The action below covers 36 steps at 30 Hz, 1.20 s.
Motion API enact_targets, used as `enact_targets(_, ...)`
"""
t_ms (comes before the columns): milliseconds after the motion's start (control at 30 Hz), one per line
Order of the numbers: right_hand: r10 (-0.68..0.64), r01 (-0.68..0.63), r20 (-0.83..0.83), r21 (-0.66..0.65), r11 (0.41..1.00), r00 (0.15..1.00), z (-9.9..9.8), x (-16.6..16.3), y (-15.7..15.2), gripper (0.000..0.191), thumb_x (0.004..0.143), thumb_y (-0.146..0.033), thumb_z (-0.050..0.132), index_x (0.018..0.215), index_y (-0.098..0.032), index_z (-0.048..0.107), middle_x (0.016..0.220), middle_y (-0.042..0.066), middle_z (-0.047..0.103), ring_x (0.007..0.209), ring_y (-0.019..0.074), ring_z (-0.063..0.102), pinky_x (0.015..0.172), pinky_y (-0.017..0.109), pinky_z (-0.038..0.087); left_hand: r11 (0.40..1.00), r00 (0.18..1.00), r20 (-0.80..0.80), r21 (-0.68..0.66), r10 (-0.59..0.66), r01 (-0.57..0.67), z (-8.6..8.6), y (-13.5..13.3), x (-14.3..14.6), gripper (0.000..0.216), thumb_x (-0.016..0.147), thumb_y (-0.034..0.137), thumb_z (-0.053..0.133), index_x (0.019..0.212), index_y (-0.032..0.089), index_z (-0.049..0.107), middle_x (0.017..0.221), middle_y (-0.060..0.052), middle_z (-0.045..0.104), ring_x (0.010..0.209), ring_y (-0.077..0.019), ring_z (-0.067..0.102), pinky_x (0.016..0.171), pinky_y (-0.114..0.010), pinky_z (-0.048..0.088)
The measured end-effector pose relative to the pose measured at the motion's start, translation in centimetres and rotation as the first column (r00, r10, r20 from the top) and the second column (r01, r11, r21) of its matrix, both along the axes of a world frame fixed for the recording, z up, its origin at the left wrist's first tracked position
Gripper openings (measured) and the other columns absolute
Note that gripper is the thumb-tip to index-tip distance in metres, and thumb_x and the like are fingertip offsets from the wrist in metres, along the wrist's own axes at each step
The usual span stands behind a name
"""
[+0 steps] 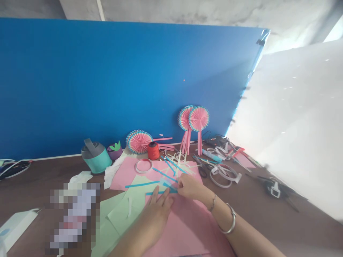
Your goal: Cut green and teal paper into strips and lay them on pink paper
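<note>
My left hand lies with fingers stretched out on a pink paper sheet, fingertips at a blue paper strip. Close beside it, my right hand is closed, its fingers curled at the strip's right end; what they hold is hidden. A pale blue translucent piece lies just beyond the fingertips. Another blue strip crosses the green paper on the left. More blue and pale green strips are scattered beyond my hands, near a roll of tape.
Pink pleated paper fans lean against the blue partition; another fan stands left of a red thread spool. Dark scissors and white looped bands lie right. A teal container stands left.
</note>
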State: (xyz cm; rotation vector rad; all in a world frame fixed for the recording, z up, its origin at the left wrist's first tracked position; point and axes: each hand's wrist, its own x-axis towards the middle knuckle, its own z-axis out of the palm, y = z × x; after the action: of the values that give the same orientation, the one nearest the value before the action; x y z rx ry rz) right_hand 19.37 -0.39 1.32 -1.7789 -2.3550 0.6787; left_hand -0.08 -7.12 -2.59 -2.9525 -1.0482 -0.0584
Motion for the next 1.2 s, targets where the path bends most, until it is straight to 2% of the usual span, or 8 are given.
enact_targets(433, 0.0, 0.0, -0.021, 0.005, 1.0, 1.0, -0.6, 0.2, 0.2, 0.021, 0.061, -0.005, 0.053, 0.049, -0.017, 0.042, 0.052, -0.004, 0.039, 0.051, 0.0084, 0.035, 0.051, 0.024, 0.024, 1.0, 1.0, -0.018, 0.01, 0.02, -0.02, -0.1, -0.1, 0.1, 0.049, 0.089, 0.005, 0.033, 0.133, 0.014, 0.054, 0.141, -0.012, 0.058, 0.147, -0.0315, 0.028, 0.12, -0.061, 0.022)
enact_targets(767, 0.016, -0.02, -0.074, -0.055, 0.998, 0.997, -0.1, 0.4, 0.4, 0.033, 0.064, -0.006, 0.055, 0.044, -0.017, 0.032, 0.047, -0.006, 0.026, 0.05, 0.0077, 0.025, 0.047, 0.025, 0.019, 0.998, 0.996, 0.07, 0.008, 0.06, -0.06, -2.0, -0.1, -0.4, 0.056, 0.088, 0.004, 0.034, 0.14, 0.016, 0.048, 0.146, -0.012, 0.054, 0.149, -0.0273, 0.024, 0.122, -0.058, 0.019)
enact_targets(900, 0.0, -0.002, -0.075, -0.021, 1.0, 0.997, 0.1, 0.2, 0.3, 0.034, 0.064, -0.006, 0.056, 0.043, -0.018, 0.032, 0.048, -0.007, 0.022, 0.049, 0.0083, 0.021, 0.046, 0.026, 0.017, 0.997, 0.995, 0.067, -0.009, 0.072, -0.071, -1.4, -0.2, -0.2, 0.058, 0.088, 0.002, 0.032, 0.142, 0.017, 0.047, 0.14, -0.01, 0.059, 0.149, -0.0256, 0.025, 0.122, -0.057, 0.017)
enact_targets(1067, -0.034, 0.033, -0.045, -0.029, 0.999, 0.998, 1.0, -0.2, -0.2, 0.032, 0.065, -0.009, 0.057, 0.041, -0.019, 0.039, 0.048, -0.006, 0.022, 0.049, 0.0093, 0.021, 0.046, 0.026, 0.018, 0.997, 0.995, 0.06, -0.043, 0.074, -0.071, -0.3, -0.5, 0.4, 0.063, 0.09, 0.002, 0.031, 0.15, 0.019, 0.038, 0.146, -0.007, 0.055, 0.15, -0.0269, 0.021, 0.121, -0.058, 0.015)
enact_targets(1200, -0.053, 0.05, -0.041, -0.065, 0.997, 0.998, 1.8, -0.6, -0.5, 0.033, 0.073, -0.016, 0.056, 0.043, -0.019, 0.042, 0.047, -0.005, 0.021, 0.049, 0.0102, 0.02, 0.045, 0.027, 0.018, 0.992, 0.994, 0.022, -0.072, 0.106, -0.104, 0.5, -0.6, 1.1, 0.056, 0.091, 0.006, 0.035, 0.144, 0.019, 0.049, 0.139, -0.009, 0.061, 0.148, -0.0292, 0.028, 0.12, -0.059, 0.016)
